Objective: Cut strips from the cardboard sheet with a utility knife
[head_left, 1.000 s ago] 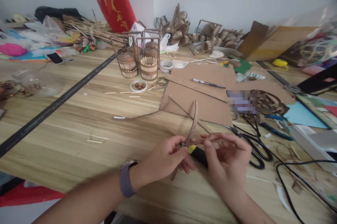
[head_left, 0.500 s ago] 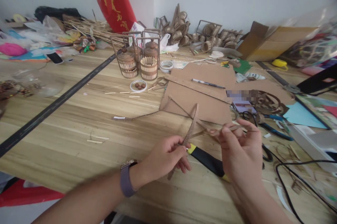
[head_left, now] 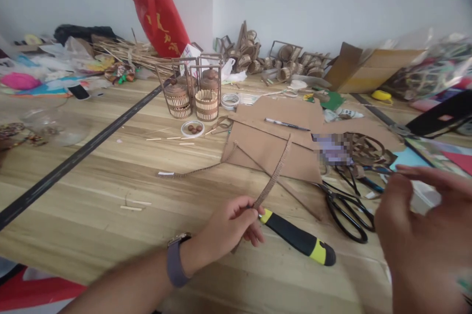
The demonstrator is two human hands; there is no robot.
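Pinched between thumb and fingers, one curved ridged strip [head_left: 275, 173] stands in my left hand [head_left: 230, 220], its longer end rising away from me over the table [head_left: 92, 255] and a short end showing below the fingers. That forearm reaches in from the lower left, wrist nearly straight, with one watch [head_left: 177, 261] on a purple band. My right hand [head_left: 424, 225] is raised at the right edge, well apart from the left, thumb and forefinger toward the top; it is blurred, so I cannot tell whether they pinch anything.

Just beside the left fingers lies one tool handle [head_left: 295, 236], black with two yellow bands, slanting down to the right; its far end is hidden at the fingers. Between the hands, farther off, I find one pair of scissors [head_left: 329, 190] with black looped handles. Beyond the strip is brown cardboard [head_left: 258, 149], with one pen [head_left: 287, 124] lying across it. To the left I count two pale sticks [head_left: 132, 208]; farther back, one white ring [head_left: 192, 137] surrounds several brown balls [head_left: 194, 130].
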